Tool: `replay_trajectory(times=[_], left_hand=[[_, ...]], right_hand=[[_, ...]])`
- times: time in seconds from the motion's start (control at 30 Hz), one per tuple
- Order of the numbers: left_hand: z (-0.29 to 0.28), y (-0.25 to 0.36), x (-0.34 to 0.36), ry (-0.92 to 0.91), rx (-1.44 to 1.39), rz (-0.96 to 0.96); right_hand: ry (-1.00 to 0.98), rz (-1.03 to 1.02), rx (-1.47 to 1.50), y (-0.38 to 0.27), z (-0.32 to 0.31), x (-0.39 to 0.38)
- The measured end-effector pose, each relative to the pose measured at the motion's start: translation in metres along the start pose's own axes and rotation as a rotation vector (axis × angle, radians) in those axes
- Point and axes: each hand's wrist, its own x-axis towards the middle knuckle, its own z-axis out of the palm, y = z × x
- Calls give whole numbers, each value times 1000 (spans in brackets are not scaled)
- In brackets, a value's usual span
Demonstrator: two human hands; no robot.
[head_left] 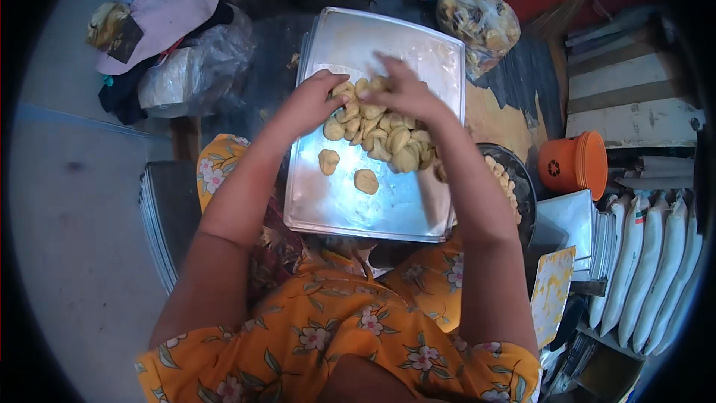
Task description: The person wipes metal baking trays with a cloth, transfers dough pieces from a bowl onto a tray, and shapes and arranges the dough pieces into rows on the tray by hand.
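Observation:
On a shiny metal tray (pixel 328 205) lies a heap of small, round, tan dough pieces (pixel 384 134). Two loose pieces, one dough piece (pixel 329 162) and a flatter one (pixel 365 181), rest nearer to me on bare metal. At the heap's far left edge my left hand (pixel 313 101) is closed, thumb and fingers around a dough piece. My right hand (pixel 410 93) is over the far right side of the heap, fingers apart and partly blurred, thumb near the pieces. Whether it touches any is hard to see.
Right of the tray stands a dark round basin (pixel 526 194) with more pieces. Beyond are an orange bucket (pixel 570 164), stacked metal trays (pixel 563 227) and white sacks (pixel 649 269). A filled plastic bag (pixel 477 22) sits far right; a pink hat (pixel 168 22) lies far left.

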Motion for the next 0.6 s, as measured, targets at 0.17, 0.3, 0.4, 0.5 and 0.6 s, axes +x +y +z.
replay_trajectory(times=[0.17,0.3,0.4,0.5,0.6], left_hand=[[-15,-18,17,43,-273,-209],[-19,-34,61,128,-370,-332],[-8,-54,104,321,-316,-203],[-6,-61,138,450,-50,50],[-3,-60,150,443,120,112]], right_hand=[[-287,-11,-258,-27,24,28],[-148,118,170,5,-15,56],[86,170,269,19,-16,96],[246,-51,-1,27,-3,106],[166,-164,-258,29,-4,110]])
